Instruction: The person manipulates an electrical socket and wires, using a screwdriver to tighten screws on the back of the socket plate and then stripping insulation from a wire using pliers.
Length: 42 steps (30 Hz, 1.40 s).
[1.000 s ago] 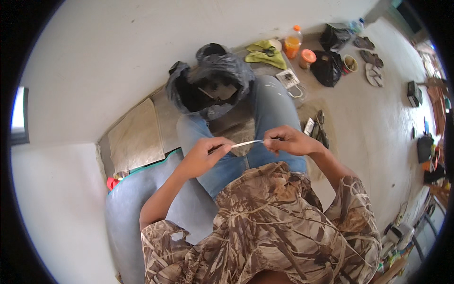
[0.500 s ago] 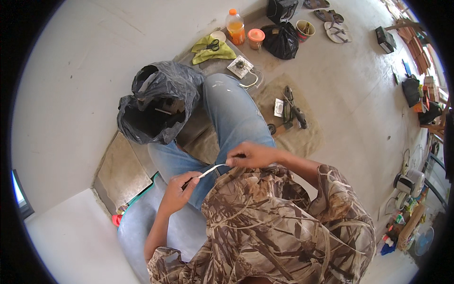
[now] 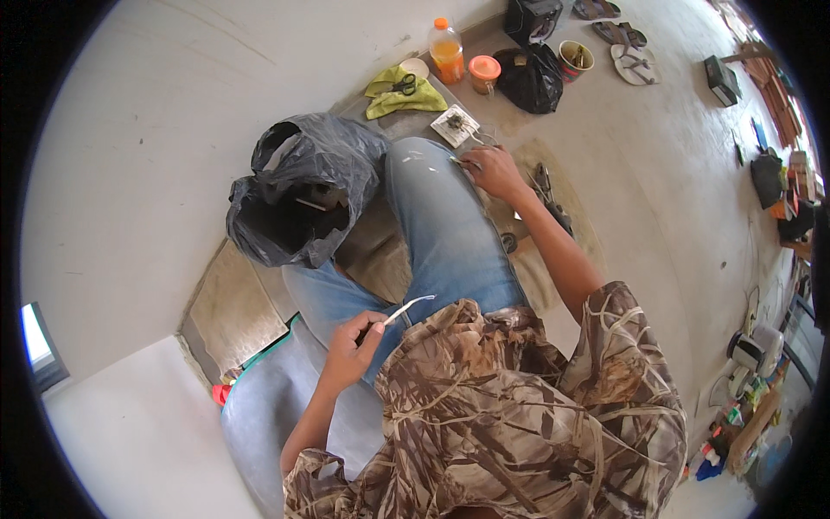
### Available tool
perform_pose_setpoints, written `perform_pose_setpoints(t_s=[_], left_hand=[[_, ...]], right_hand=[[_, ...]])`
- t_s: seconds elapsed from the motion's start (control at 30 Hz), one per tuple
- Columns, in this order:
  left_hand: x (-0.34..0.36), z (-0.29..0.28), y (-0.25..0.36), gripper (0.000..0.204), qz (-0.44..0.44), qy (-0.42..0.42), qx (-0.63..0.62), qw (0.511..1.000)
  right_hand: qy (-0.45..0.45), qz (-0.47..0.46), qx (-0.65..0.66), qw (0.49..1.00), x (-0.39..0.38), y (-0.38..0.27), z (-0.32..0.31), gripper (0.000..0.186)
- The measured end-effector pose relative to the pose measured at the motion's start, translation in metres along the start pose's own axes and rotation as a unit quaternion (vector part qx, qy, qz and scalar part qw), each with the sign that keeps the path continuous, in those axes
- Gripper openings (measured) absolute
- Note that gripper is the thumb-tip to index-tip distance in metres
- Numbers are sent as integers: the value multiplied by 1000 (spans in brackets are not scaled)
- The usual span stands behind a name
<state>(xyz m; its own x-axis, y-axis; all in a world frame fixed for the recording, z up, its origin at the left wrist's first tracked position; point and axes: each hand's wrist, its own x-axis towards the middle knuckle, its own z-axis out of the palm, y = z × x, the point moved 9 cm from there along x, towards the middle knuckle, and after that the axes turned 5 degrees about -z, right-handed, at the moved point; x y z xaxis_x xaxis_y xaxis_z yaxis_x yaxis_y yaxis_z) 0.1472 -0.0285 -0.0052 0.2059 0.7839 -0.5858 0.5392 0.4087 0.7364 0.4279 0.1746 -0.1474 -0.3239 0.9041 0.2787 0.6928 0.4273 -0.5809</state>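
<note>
My left hand (image 3: 354,346) is closed on a thin white cable (image 3: 404,310) with a wispy pale end, held above my lap. My right hand (image 3: 496,176) is reached out beside my jeans knee (image 3: 419,169), fingers closed around something small that I cannot make out, just below a white electrical plate (image 3: 449,131) with cords attached. Dark hand tools (image 3: 562,216) lie on a tan cloth (image 3: 571,259), partly hidden by my right forearm. A grey plastic bag (image 3: 307,195), its mouth open and dark inside, sits left of my knee.
Beyond the plate are a green cloth (image 3: 391,102) with scissors (image 3: 406,84), an orange drink bottle (image 3: 447,56), a lidded cup (image 3: 484,76), a black bag (image 3: 527,82), a bucket (image 3: 576,60) and sandals (image 3: 633,65). A wall (image 3: 147,216) is at left, various items along the right.
My right hand has let go of the cable's end and moved up and forward to beside the knee near the plate. My left hand still holds the cable. The view has turned.
</note>
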Motion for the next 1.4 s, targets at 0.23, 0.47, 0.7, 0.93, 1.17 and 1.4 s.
perform_pose_setpoints(t_s=[0.23,0.47,0.7,0.93,1.17,1.4], left_hand=[[-8,-8,-24,19,-55,63,-91,992],[16,50,-15,23,-14,-72,-182,981],[58,68,35,47,83,-82,52,992],[117,26,69,63,94,-24,-683,724],[93,-7,57,59,146,23,-679,719],[96,-13,56,61,205,-44,-728,652]], right_hand=[[222,119,252,935,19,54,-48,18],[273,116,585,755,17,20,-150,32],[171,-12,671,721,-7,-73,-182,33],[-257,-199,404,855,-44,-257,-128,34],[-34,-83,609,788,-19,-226,-141,62],[-168,75,454,872,-32,-215,-75,28]])
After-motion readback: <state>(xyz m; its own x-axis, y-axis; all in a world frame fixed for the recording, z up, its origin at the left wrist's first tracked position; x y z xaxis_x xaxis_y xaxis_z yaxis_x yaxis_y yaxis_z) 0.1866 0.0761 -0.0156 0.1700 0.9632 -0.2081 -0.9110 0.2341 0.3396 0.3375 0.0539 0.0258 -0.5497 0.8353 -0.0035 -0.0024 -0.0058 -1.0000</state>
